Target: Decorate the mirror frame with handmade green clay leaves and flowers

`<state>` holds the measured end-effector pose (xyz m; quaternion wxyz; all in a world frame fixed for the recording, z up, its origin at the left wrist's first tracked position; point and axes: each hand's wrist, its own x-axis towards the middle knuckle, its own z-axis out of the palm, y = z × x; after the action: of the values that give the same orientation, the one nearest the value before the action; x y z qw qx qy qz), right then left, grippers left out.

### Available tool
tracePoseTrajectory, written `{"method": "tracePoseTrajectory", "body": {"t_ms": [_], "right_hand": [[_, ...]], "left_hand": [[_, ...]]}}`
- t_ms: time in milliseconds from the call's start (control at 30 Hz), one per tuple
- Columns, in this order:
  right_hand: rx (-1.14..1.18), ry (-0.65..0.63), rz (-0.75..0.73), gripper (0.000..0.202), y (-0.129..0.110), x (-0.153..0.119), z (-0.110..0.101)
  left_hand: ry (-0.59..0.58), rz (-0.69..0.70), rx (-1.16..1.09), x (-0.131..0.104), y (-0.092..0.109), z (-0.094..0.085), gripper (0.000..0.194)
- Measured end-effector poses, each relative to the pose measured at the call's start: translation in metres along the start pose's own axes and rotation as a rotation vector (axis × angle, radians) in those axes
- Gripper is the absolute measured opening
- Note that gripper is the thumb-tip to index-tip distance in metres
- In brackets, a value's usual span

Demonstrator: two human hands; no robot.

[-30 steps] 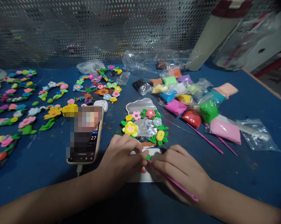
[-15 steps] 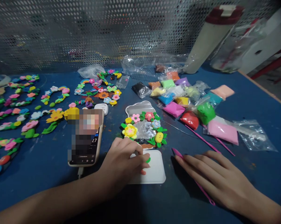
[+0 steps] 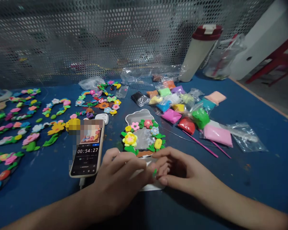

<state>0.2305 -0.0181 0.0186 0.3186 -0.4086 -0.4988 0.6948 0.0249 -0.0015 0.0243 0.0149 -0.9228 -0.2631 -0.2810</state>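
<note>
A small green clay piece (image 3: 155, 173) shows at the fingertips of my left hand (image 3: 125, 174), which is closed on it above a white board (image 3: 152, 187). My right hand (image 3: 179, 169) is beside it with curled fingers close to the green piece; whether they touch it is hard to tell. Just beyond both hands lies a cloud-topped mirror frame (image 3: 139, 115) with clay flowers and leaves around its mirror. A yellow clay flower (image 3: 130, 139) sits on its left side and a yellow oval piece (image 3: 158, 143) on its right.
A phone (image 3: 87, 153) with a timer lies left, near many clay-decorated frames (image 3: 56, 107). Colourful clay packets (image 3: 171, 116), pink tools (image 3: 201, 144) and a plastic bag (image 3: 248, 137) lie right. A tumbler (image 3: 200, 52) stands at the back against a perforated metal panel (image 3: 86, 41).
My right hand has left the pink tool and moved left beside my left hand. The green piece is now raised in my left fingertips. The view has shifted slightly.
</note>
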Motion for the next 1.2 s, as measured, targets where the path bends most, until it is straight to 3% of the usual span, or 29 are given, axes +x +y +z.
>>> {"method": "tracePoseTrajectory", "body": {"t_ms": [100, 267, 367, 500, 600, 700, 800, 1033, 1200], "right_hand": [[0.175, -0.014, 0.063, 0.027, 0.002, 0.007, 0.003], [0.147, 0.035, 0.055, 0.022, -0.003, 0.005, -0.003], [0.077, 0.039, 0.058, 0.023, -0.01, 0.003, -0.007], [-0.074, 0.0, 0.031, 0.027, -0.014, 0.0, -0.013], [-0.324, -0.002, -0.042, 0.024, -0.012, -0.004, -0.016], [-0.538, -0.026, -0.09, 0.03, -0.01, -0.008, -0.018], [-0.648, -0.033, -0.149, 0.046, -0.009, -0.011, -0.019], [-0.784, -0.011, -0.256, 0.036, -0.011, -0.008, -0.022], [-0.779, -0.06, -0.267, 0.045, -0.019, -0.011, -0.028]], "left_hand": [[-0.042, 0.027, 0.033, 0.002, 0.005, -0.005, 0.017], [0.028, -0.01, -0.062, 0.013, 0.004, -0.004, 0.02], [-0.01, -0.032, -0.126, 0.019, 0.001, -0.003, 0.024], [-0.229, -0.108, -0.257, 0.02, 0.001, 0.0, 0.023], [-0.296, -0.196, -0.343, 0.022, 0.003, 0.001, 0.019], [-0.362, -0.254, -0.267, 0.029, 0.006, 0.001, 0.004], [-0.443, -0.256, -0.166, 0.041, 0.01, 0.003, 0.017], [-0.494, -0.179, -0.159, 0.057, 0.014, 0.007, 0.016], [-0.504, -0.27, -0.326, 0.052, 0.01, 0.005, 0.013]]}}
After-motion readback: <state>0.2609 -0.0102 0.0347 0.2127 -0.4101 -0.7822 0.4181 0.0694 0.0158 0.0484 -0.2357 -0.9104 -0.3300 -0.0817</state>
